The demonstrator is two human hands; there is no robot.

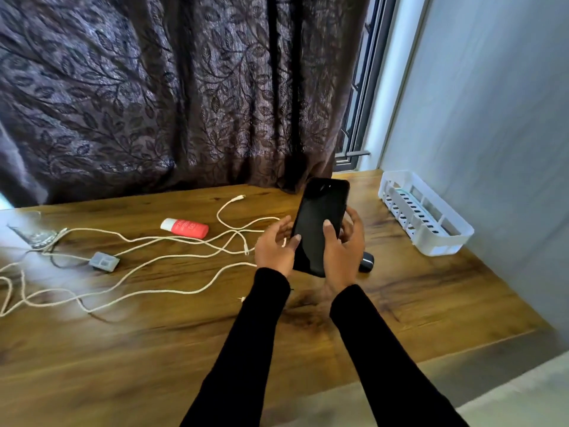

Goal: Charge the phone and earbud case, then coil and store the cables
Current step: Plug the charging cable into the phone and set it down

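A black phone [320, 220] with a dark screen is held tilted above the wooden table [184, 334]. My right hand [343, 254] grips its lower right side, thumb on the screen. My left hand [275, 246] holds the lower left edge, thumb on the glass. White cables [160, 260] lie tangled across the table to the left, one plug end [240, 197] near the curtain. A dark earbud case [367, 262] peeks out just right of my right hand, partly hidden. A grey charger block [104, 261] lies on the left among the cables.
A white slotted plastic basket [428, 214] stands at the back right against the wall. A red and white tube [184, 228] lies at the middle left. A clear glass object [34, 232] sits at the far left. A dark patterned curtain [184, 87] hangs behind the table.
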